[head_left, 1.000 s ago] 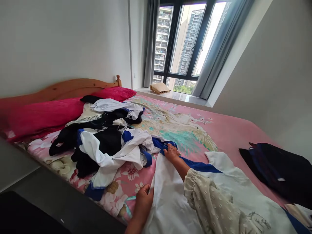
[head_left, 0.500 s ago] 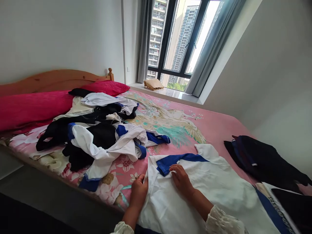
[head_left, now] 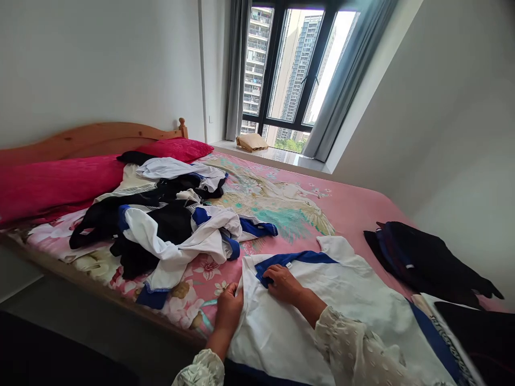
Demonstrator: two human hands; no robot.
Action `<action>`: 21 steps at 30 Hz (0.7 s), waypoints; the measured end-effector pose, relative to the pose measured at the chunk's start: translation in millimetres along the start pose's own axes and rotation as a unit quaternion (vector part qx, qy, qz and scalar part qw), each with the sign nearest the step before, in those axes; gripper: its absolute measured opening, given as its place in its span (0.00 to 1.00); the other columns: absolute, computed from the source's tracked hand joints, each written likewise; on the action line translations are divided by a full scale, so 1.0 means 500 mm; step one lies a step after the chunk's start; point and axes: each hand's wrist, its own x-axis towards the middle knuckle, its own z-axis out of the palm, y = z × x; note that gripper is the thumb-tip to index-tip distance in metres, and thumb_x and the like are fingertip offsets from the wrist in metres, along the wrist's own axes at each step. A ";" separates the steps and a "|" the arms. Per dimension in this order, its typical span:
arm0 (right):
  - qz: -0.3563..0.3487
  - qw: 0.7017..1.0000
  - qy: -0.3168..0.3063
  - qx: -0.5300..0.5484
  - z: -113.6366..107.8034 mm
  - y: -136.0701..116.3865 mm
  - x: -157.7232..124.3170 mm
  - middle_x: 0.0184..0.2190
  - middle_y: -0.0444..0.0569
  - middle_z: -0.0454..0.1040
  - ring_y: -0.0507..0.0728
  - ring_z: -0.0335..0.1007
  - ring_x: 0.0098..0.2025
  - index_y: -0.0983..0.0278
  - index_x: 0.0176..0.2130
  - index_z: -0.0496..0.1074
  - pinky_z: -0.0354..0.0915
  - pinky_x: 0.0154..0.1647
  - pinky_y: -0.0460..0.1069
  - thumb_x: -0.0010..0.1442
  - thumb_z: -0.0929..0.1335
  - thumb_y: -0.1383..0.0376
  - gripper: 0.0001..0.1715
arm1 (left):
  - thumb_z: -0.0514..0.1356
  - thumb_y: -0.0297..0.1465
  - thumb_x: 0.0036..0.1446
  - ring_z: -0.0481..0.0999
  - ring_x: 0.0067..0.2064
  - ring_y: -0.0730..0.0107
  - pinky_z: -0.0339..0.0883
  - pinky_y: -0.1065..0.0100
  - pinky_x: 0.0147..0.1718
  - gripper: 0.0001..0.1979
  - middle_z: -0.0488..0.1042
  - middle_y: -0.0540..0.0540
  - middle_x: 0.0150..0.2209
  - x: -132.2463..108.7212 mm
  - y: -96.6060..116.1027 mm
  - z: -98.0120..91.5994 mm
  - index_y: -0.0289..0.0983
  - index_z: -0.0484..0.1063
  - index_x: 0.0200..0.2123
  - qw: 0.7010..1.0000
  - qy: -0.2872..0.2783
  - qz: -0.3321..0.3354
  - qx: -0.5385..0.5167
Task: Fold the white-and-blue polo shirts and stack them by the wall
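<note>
A white shirt with blue trim (head_left: pixel 354 292) lies spread on the bed at the front, partly folded over at its left side. My left hand (head_left: pixel 230 308) is closed on the shirt's left edge, thumb on top. My right hand (head_left: pixel 281 284) rests on the blue part near a small white label, fingers bent down onto the cloth. Whether those right fingertips pinch the fabric is hidden by the hand. Left of the shirt is a loose heap of clothes (head_left: pixel 169 225), white, blue and black, lying in tangled folds.
Dark folded clothes (head_left: pixel 426 257) lie on the bed's right side, with another folded pile (head_left: pixel 478 332) nearer me. Red pillows (head_left: pixel 60 179) lean by the wooden headboard (head_left: pixel 100 136). A brown paper bag (head_left: pixel 251 142) sits on the windowsill. The floral bedsheet (head_left: pixel 277 198) shows between.
My right hand has moved left along the blue trim, and its fingers now press onto the cloth. My left hand keeps its grip on the edge. The view has shifted slightly.
</note>
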 end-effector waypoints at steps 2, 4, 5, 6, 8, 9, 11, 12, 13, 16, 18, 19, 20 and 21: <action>-0.009 1.000 -0.013 -0.008 -0.007 -0.001 0.004 0.39 0.47 0.75 0.56 0.68 0.43 0.61 0.37 0.74 0.60 0.46 0.49 0.46 0.66 0.74 0.17 | 0.55 0.38 0.50 0.70 0.29 0.67 0.61 0.70 0.31 0.11 0.74 0.49 0.24 0.001 -0.003 0.002 0.38 0.71 0.23 1.000 0.001 0.006 0.003; -0.004 1.000 -0.013 -0.019 -0.009 -0.006 0.008 0.37 0.47 0.75 0.57 0.68 0.42 0.61 0.34 0.74 0.60 0.44 0.49 0.47 0.66 0.73 0.14 | 0.55 0.39 0.50 0.70 0.29 0.68 0.61 0.70 0.30 0.12 0.74 0.49 0.24 0.001 -0.006 0.003 0.38 0.71 0.23 1.000 -0.001 0.010 0.006; 0.002 1.000 -0.009 -0.025 -0.009 -0.010 0.010 0.37 0.48 0.75 0.58 0.68 0.41 0.62 0.33 0.74 0.60 0.43 0.50 0.47 0.65 0.73 0.12 | 0.55 0.39 0.50 0.70 0.29 0.68 0.61 0.70 0.30 0.12 0.74 0.49 0.24 0.000 -0.007 0.003 0.38 0.71 0.23 1.000 -0.001 0.013 0.007; 0.010 0.999 -0.002 -0.030 -0.009 -0.015 0.012 0.36 0.49 0.75 0.58 0.68 0.41 0.63 0.32 0.73 0.60 0.42 0.50 0.47 0.65 0.74 0.11 | 0.55 0.39 0.50 0.70 0.29 0.68 0.60 0.70 0.30 0.12 0.74 0.49 0.24 -0.001 -0.008 0.003 0.38 0.71 0.23 1.000 0.000 0.016 0.009; 0.025 0.999 0.014 -0.035 -0.011 -0.024 0.013 0.33 0.50 0.74 0.57 0.68 0.38 0.64 0.30 0.71 0.60 0.41 0.49 0.48 0.65 0.74 0.09 | 0.54 0.38 0.51 0.70 0.29 0.68 0.60 0.70 0.31 0.11 0.74 0.49 0.24 -0.002 -0.007 0.001 0.38 0.70 0.23 1.000 0.005 0.023 0.013; 0.032 0.999 0.024 -0.034 -0.015 -0.027 0.012 0.32 0.50 0.74 0.56 0.68 0.37 0.64 0.30 0.70 0.60 0.40 0.49 0.48 0.65 0.74 0.08 | 0.54 0.37 0.51 0.70 0.29 0.68 0.60 0.70 0.31 0.11 0.74 0.49 0.24 -0.003 -0.006 0.000 0.38 0.70 0.23 0.999 0.008 0.027 0.015; 0.052 0.997 0.052 -0.030 -0.032 -0.030 0.003 0.30 0.49 0.73 0.55 0.68 0.35 0.64 0.30 0.69 0.60 0.38 0.48 0.50 0.64 0.74 0.08 | 0.54 0.37 0.51 0.70 0.28 0.68 0.60 0.70 0.30 0.12 0.74 0.49 0.23 -0.004 -0.005 -0.002 0.38 0.69 0.22 0.999 0.010 0.033 0.018; 0.065 0.995 0.069 -0.027 -0.046 -0.028 -0.005 0.30 0.49 0.72 0.55 0.67 0.34 0.64 0.32 0.68 0.60 0.37 0.47 0.51 0.63 0.74 0.08 | 0.54 0.38 0.51 0.71 0.28 0.68 0.60 0.70 0.30 0.12 0.74 0.49 0.23 -0.004 -0.005 -0.002 0.38 0.69 0.22 0.999 0.010 0.035 0.019; 0.079 0.993 0.089 -0.024 -0.063 -0.025 -0.014 0.29 0.48 0.72 0.55 0.67 0.33 0.64 0.33 0.68 0.60 0.36 0.47 0.53 0.62 0.73 0.08 | 0.54 0.38 0.52 0.71 0.28 0.68 0.60 0.70 0.30 0.12 0.74 0.49 0.23 -0.004 -0.006 -0.003 0.38 0.69 0.22 0.999 0.008 0.037 0.019; 0.111 0.983 0.143 -0.015 -0.136 -0.014 -0.052 0.31 0.48 0.71 0.55 0.67 0.34 0.64 0.37 0.67 0.60 0.38 0.48 0.54 0.60 0.72 0.11 | 0.53 0.41 0.52 0.71 0.29 0.67 0.61 0.70 0.30 0.15 0.74 0.49 0.24 -0.002 -0.007 -0.003 0.38 0.70 0.23 0.999 -0.001 0.037 0.019; 0.117 0.980 0.160 -0.006 -0.193 -0.010 -0.081 0.32 0.48 0.72 0.55 0.67 0.37 0.63 0.37 0.67 0.60 0.40 0.48 0.52 0.61 0.72 0.12 | 0.52 0.43 0.52 0.71 0.30 0.67 0.62 0.70 0.30 0.16 0.74 0.49 0.25 0.000 -0.006 -0.004 0.38 0.70 0.25 0.999 -0.010 0.038 0.022; 0.119 0.979 0.165 0.001 -0.221 -0.009 -0.096 0.33 0.47 0.72 0.56 0.68 0.38 0.62 0.36 0.67 0.61 0.41 0.49 0.50 0.61 0.72 0.12 | 0.52 0.43 0.52 0.71 0.30 0.67 0.62 0.70 0.30 0.16 0.74 0.49 0.25 0.000 -0.003 -0.005 0.38 0.70 0.25 0.999 -0.015 0.040 0.025; 0.124 0.978 0.169 0.009 -0.248 -0.010 -0.111 0.32 0.47 0.73 0.56 0.68 0.37 0.62 0.34 0.67 0.61 0.40 0.49 0.49 0.62 0.72 0.11 | 0.52 0.43 0.51 0.70 0.30 0.67 0.61 0.70 0.30 0.15 0.74 0.49 0.25 -0.002 0.001 -0.006 0.38 0.69 0.25 0.998 -0.022 0.044 0.030; 0.130 0.976 0.174 0.020 -0.272 -0.012 -0.126 0.31 0.46 0.73 0.55 0.69 0.35 0.62 0.33 0.67 0.62 0.38 0.49 0.48 0.61 0.72 0.10 | 0.53 0.43 0.50 0.70 0.30 0.68 0.61 0.71 0.29 0.15 0.73 0.50 0.24 -0.005 0.007 -0.007 0.39 0.69 0.24 0.998 -0.031 0.048 0.037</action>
